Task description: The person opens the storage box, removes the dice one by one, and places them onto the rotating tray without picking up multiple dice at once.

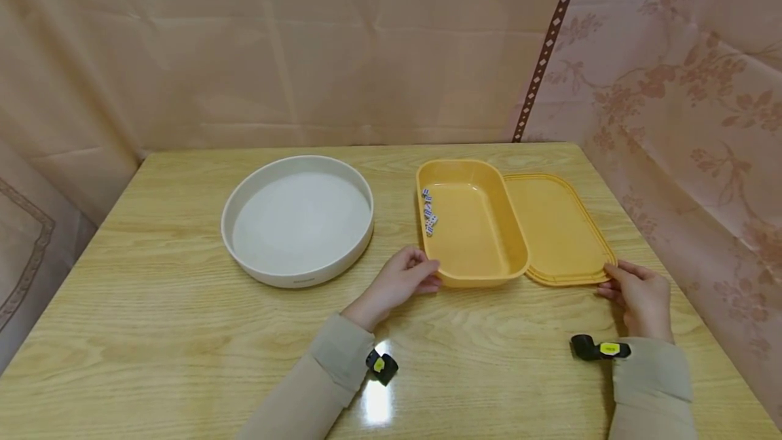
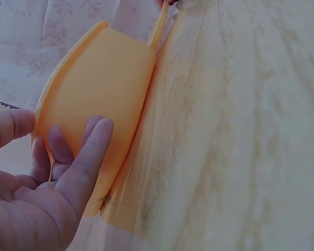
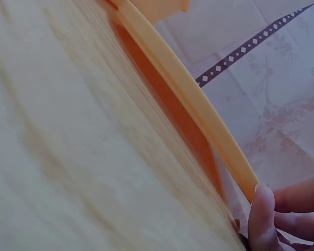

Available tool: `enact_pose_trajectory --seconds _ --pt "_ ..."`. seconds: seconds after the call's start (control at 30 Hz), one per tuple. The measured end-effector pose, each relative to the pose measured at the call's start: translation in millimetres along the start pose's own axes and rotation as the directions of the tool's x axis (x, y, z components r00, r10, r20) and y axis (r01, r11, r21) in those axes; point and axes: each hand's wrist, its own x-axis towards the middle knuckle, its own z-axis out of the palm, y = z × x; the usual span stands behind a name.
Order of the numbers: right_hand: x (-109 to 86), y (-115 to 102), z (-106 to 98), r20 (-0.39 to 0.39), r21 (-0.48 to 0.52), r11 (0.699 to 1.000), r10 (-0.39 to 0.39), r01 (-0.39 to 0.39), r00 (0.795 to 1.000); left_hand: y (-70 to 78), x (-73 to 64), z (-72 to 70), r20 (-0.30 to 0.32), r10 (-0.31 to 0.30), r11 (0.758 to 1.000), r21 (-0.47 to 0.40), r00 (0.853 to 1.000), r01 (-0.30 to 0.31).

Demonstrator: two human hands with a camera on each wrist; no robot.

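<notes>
White glare marks the tabletop point(image 1: 482, 358); wrist views look dimmer.

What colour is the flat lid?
The lid is yellow-orange, clearest in the head view.

Head view looks down from above; close wrist views skim the table point(image 2: 225, 130), sharing the tub point(image 2: 97, 83).

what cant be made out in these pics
- Head view: small white cubes with blue marks, too small and bunched to count surely.
- Head view: dark marking on the round white shallow tray, too small to read.
- Head view: left edge of the flat yellow plastic lid, hidden by the rectangular yellow plastic tub.
- Right wrist view: right hand, cut off by the picture's right edge.
</notes>
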Motion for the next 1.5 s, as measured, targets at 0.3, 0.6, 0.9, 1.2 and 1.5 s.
enact_pose_trajectory --seconds 0.3,0.6,0.9,1.2,1.5 --pt "-0.4 1 -3 0.037 0.014 1.000 -0.024 0.023 0.999 -0.8 0.9 0.2 -0.006 -0.007 1.000 0.007 1.000 0.007" --pt "-0.7 -1 0 0.010 0.010 1.000 -0.004 0.004 1.000 -1.5 1.7 -1.4 -0.011 0.007 0.999 0.036 1.000 -0.006" --pt "-1.9 -3 1 -0.018 0.075 0.997 -0.016 0.017 1.000 3.8 -0.3 -6.3 0.005 0.026 0.990 0.137 1.000 -0.027" --pt "-7.2 -9 8 -0.031 0.313 0.943 -0.113 0.117 0.993 7.5 -1.8 -21.8 0.029 0.044 0.977 0.209 0.999 -0.049" --pt "-20.8 -33 27 0.154 0.369 0.900 -0.303 0.230 0.941 21.4 -11.8 -36.0 -0.028 0.102 0.965 0.247 0.994 -0.092"
